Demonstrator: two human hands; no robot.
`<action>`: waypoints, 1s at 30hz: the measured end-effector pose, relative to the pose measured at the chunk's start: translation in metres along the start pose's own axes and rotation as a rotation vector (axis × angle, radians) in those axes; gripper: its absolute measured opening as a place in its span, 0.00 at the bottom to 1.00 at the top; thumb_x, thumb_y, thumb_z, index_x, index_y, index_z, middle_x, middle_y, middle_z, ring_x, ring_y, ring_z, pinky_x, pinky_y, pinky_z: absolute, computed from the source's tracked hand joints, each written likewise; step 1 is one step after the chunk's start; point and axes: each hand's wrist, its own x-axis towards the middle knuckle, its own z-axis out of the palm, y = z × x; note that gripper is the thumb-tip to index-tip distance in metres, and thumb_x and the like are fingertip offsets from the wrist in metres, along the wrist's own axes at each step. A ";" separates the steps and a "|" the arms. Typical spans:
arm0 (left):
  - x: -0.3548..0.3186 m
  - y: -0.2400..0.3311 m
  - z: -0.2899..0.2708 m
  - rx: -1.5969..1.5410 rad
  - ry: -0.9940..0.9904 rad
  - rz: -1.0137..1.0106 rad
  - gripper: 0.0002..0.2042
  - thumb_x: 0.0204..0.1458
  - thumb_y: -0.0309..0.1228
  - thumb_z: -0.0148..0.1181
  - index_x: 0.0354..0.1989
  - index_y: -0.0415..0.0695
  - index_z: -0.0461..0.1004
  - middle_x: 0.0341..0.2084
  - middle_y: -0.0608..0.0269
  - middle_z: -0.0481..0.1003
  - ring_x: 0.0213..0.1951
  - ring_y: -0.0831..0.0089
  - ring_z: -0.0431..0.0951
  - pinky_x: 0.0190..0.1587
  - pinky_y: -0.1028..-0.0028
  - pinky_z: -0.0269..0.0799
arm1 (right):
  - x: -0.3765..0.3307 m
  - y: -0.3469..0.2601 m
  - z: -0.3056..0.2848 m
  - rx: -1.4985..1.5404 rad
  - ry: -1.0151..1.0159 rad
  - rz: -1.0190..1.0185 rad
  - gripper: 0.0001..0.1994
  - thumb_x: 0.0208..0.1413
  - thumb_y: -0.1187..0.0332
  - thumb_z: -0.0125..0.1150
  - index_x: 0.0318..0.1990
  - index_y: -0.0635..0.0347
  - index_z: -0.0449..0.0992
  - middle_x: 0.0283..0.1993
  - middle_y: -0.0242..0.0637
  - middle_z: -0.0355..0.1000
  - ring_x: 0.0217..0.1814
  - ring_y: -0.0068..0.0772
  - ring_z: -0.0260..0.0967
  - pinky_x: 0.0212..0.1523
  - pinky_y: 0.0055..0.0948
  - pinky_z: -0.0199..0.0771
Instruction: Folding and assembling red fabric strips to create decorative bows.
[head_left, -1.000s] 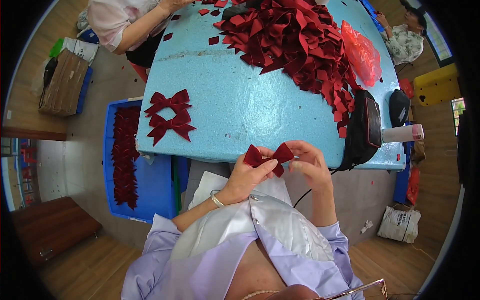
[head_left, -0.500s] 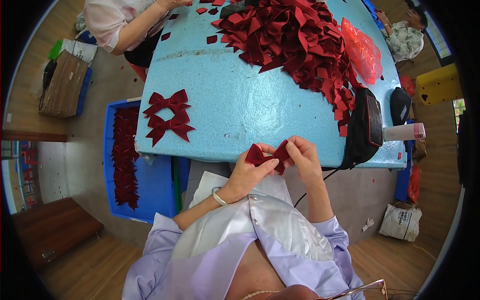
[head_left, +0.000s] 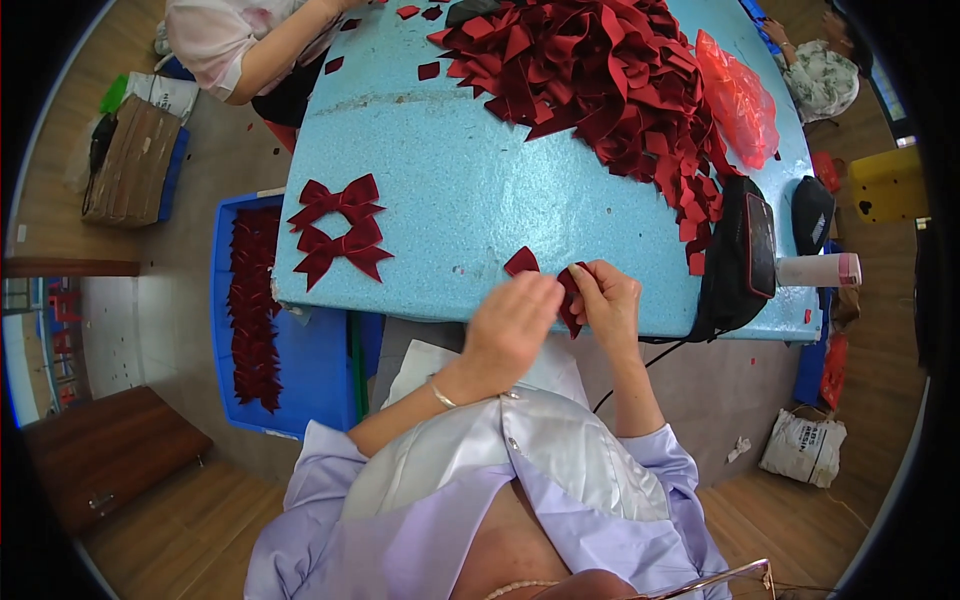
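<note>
My right hand (head_left: 611, 300) pinches a dark red velvet bow (head_left: 571, 302) between thumb and fingers at the table's near edge. My left hand (head_left: 515, 325) is beside it, back of the hand up, fingers stretched out and slightly blurred. Just beyond its fingertips a red velvet piece (head_left: 522, 262) shows; whether it joins the bow I cannot tell. Two finished bows, an upper bow (head_left: 338, 200) and a lower bow (head_left: 343, 250), lie one below the other on the left of the blue table (head_left: 430, 170).
A heap of red velvet pieces (head_left: 590, 80) covers the far right, beside a red plastic bag (head_left: 740, 105). A black bag (head_left: 735, 260) and a pale pink bottle (head_left: 815, 269) stand at right. Rows of bows fill part of a blue crate (head_left: 310, 380). A co-worker's arm (head_left: 280, 55) is at far left.
My left hand has come off its pinch on the bow, its fingers now stretched out. The right hand still holds the bow. A red piece now shows beyond the left fingertips.
</note>
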 end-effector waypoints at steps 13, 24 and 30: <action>-0.019 0.000 0.028 0.084 -0.100 0.067 0.14 0.46 0.22 0.61 0.42 0.27 0.77 0.51 0.43 0.74 0.56 0.51 0.72 0.54 0.63 0.76 | 0.012 0.027 -0.036 -0.970 0.254 -0.241 0.07 0.59 0.69 0.58 0.34 0.63 0.76 0.23 0.45 0.74 0.24 0.46 0.73 0.25 0.40 0.70; -0.020 -0.002 0.027 0.108 -0.125 0.064 0.17 0.48 0.26 0.55 0.45 0.28 0.75 0.55 0.43 0.71 0.58 0.49 0.70 0.56 0.62 0.72 | -0.032 0.024 -0.033 -1.001 -0.120 -0.587 0.33 0.63 0.51 0.46 0.68 0.69 0.56 0.73 0.50 0.52 0.76 0.52 0.46 0.72 0.50 0.42; -0.016 -0.009 0.005 -0.029 -0.109 0.006 0.19 0.48 0.27 0.56 0.48 0.29 0.73 0.55 0.45 0.70 0.59 0.50 0.69 0.56 0.61 0.71 | -0.047 0.005 -0.011 -0.835 -0.150 -0.651 0.35 0.57 0.57 0.56 0.68 0.69 0.56 0.73 0.48 0.53 0.77 0.48 0.46 0.72 0.49 0.43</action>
